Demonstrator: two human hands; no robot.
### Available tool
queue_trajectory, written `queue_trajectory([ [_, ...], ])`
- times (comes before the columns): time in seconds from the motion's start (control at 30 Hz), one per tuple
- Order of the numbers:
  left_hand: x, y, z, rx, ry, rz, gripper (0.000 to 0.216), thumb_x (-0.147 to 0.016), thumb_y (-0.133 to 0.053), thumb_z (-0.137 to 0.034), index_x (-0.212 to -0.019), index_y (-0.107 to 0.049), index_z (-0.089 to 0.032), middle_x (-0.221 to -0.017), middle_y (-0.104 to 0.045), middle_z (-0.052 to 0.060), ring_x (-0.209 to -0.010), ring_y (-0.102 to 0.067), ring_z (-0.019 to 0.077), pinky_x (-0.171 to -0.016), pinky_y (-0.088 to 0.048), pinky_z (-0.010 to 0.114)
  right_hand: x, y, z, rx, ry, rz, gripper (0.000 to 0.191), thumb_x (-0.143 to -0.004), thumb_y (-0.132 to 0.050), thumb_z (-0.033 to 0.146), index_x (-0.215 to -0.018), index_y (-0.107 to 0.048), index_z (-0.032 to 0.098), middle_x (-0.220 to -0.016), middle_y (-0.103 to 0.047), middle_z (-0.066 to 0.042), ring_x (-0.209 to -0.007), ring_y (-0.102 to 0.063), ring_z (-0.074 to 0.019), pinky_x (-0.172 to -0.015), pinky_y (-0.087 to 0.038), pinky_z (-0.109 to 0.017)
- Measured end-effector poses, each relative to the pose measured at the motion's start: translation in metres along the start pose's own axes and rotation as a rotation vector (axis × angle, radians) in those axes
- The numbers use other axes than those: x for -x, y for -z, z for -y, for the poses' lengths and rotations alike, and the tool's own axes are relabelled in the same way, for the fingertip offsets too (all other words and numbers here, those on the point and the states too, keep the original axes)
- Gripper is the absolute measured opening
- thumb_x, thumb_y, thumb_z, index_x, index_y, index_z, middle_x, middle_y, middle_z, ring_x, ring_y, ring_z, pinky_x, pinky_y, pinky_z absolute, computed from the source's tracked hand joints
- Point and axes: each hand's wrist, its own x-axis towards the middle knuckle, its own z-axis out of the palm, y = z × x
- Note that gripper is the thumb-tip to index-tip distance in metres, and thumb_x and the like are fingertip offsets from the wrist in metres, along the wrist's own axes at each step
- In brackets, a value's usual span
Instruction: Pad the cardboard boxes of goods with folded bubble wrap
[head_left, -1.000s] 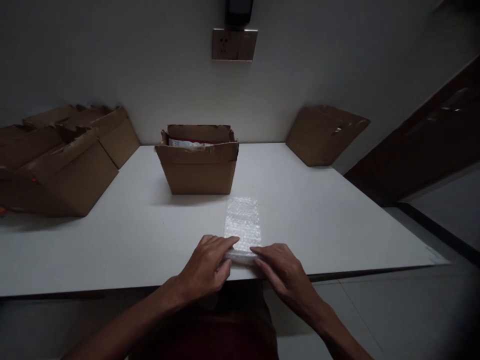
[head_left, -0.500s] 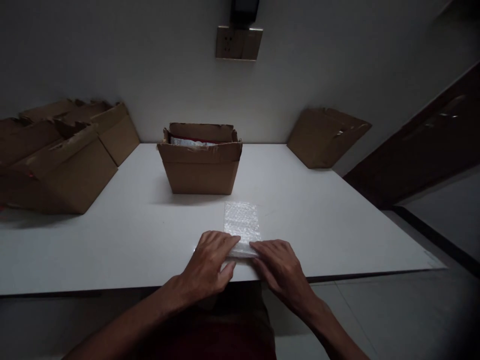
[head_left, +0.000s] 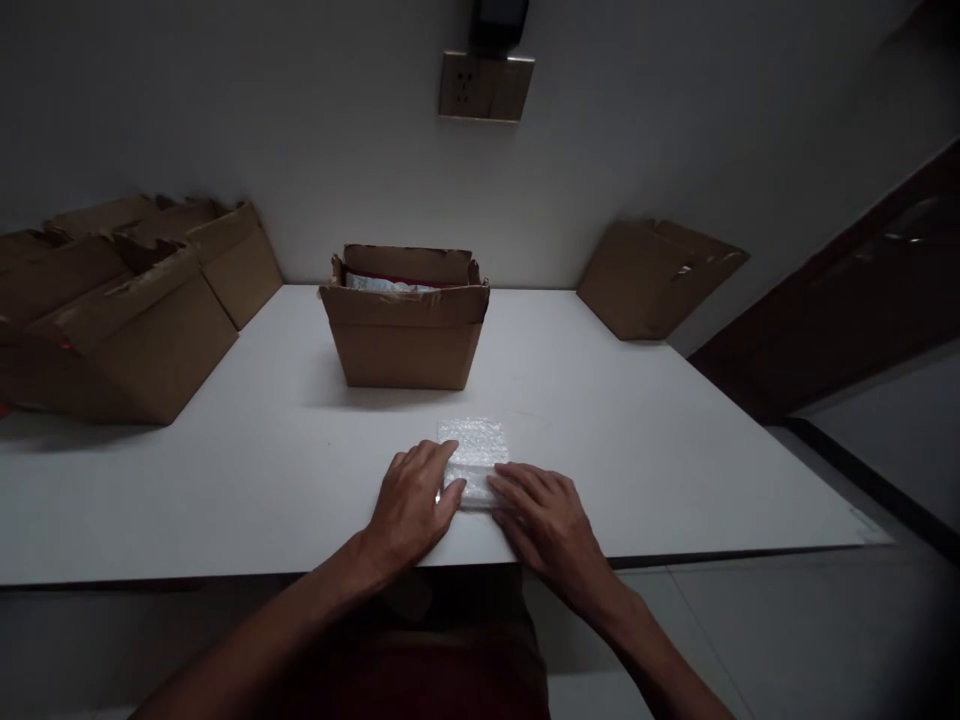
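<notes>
A small piece of clear bubble wrap lies on the white table near its front edge. Its near part is folded over into a flat, thicker band, while the far part lies flat. My left hand grips the left end of the fold, thumb on the near side. From the right, my right hand has its fingers on top of the fold and its thumb tucked underneath by the near edge. Whether something is wrapped inside the fold cannot be made out.
Beyond the bubble wrap stands an open cardboard box with packets in it. More open cardboard boxes are grouped at the left. Another carton stands at the back right. A wall socket is above the white table.
The near part of the bubble wrap has been folded further away from me, leaving less of it flat. My left hand has moved slightly forward and left along with it.
</notes>
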Motion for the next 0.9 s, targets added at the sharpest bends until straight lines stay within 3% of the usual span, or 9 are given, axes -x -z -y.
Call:
queue_trajectory([
  [0.2, 0.017, 0.008, 0.003, 0.110, -0.053, -0.058, 0.044, -0.085, -0.058, -0.021, -0.128, -0.051, -0.018, -0.126, -0.060, 0.012, -0.116, -0.056, 0.0269, -0.096, -0.047, 0.047, -0.017, -0.002, -0.003, -0.226, -0.059, -0.003, 0.028, -0.096, -0.052, 0.020, -0.122, -0.062, 0.022, -0.105, -0.075, -0.008, -0.092, -0.067, -0.0226, -0.083, -0.050, -0.042],
  [0.33, 0.022, 0.011, 0.005, 0.126, -0.017, -0.028, 0.042, -0.085, -0.054, -0.017, -0.127, -0.053, -0.019, -0.117, -0.066, 0.010, -0.107, -0.059, 0.0255, -0.094, -0.048, 0.046, -0.022, 0.006, 0.003, -0.403, -0.216, 0.172, 0.029, -0.098, -0.051, 0.031, -0.123, -0.064, 0.025, -0.109, -0.075, -0.004, -0.093, -0.067, -0.0206, -0.083, -0.053, -0.038],
  [0.4, 0.022, 0.010, 0.007, 0.106, 0.011, -0.028, 0.041, -0.086, -0.054, -0.018, -0.127, -0.054, -0.019, -0.116, -0.067, 0.010, -0.105, -0.060, 0.0260, -0.092, -0.048, 0.046, -0.025, 0.006, 0.004, -0.404, -0.252, 0.213, 0.030, -0.099, -0.049, 0.035, -0.122, -0.065, 0.025, -0.109, -0.075, -0.004, -0.092, -0.068, -0.0209, -0.083, -0.053, -0.039],
  [0.53, 0.020, 0.008, 0.011, 0.029, 0.038, -0.048, 0.041, -0.086, -0.054, -0.020, -0.127, -0.054, -0.019, -0.117, -0.066, 0.010, -0.105, -0.059, 0.0268, -0.092, -0.047, 0.046, -0.034, -0.007, -0.003, -0.229, -0.220, 0.112, 0.030, -0.098, -0.048, 0.035, -0.115, -0.068, 0.021, -0.107, -0.073, -0.009, -0.096, -0.066, -0.0244, -0.087, -0.051, -0.043],
  [0.67, 0.018, 0.006, 0.015, -0.036, 0.052, -0.057, 0.037, -0.087, -0.052, -0.021, -0.124, -0.056, -0.019, -0.119, -0.065, 0.010, -0.107, -0.058, 0.0275, -0.092, -0.047, 0.047, -0.042, -0.022, -0.014, -0.071, -0.188, 0.093, 0.036, -0.097, -0.049, 0.039, -0.122, -0.064, 0.018, -0.127, -0.064, -0.014, -0.114, -0.059, -0.0300, -0.094, -0.047, -0.049],
  [0.8, 0.017, 0.006, 0.018, 0.001, 0.071, -0.059, 0.042, -0.085, -0.054, -0.021, -0.127, -0.053, -0.019, -0.128, -0.062, 0.011, -0.117, -0.055, 0.0286, -0.100, -0.044, 0.050, -0.043, -0.024, -0.017, -0.148, -0.141, 0.147, 0.031, -0.097, -0.050, 0.038, -0.117, -0.062, 0.019, -0.135, -0.060, -0.014, -0.127, -0.052, -0.0291, -0.103, -0.042, -0.051],
  [0.9, 0.014, 0.013, 0.020, 0.115, 0.114, -0.019, 0.061, -0.078, -0.059, -0.019, -0.137, -0.045, -0.018, -0.137, -0.056, 0.014, -0.127, -0.050, 0.0308, -0.108, -0.039, 0.054, -0.042, -0.018, -0.013, -0.313, -0.153, 0.164, 0.023, -0.092, -0.057, 0.036, -0.110, -0.060, 0.021, -0.125, -0.064, -0.010, -0.118, -0.057, -0.0265, -0.099, -0.046, -0.047],
])
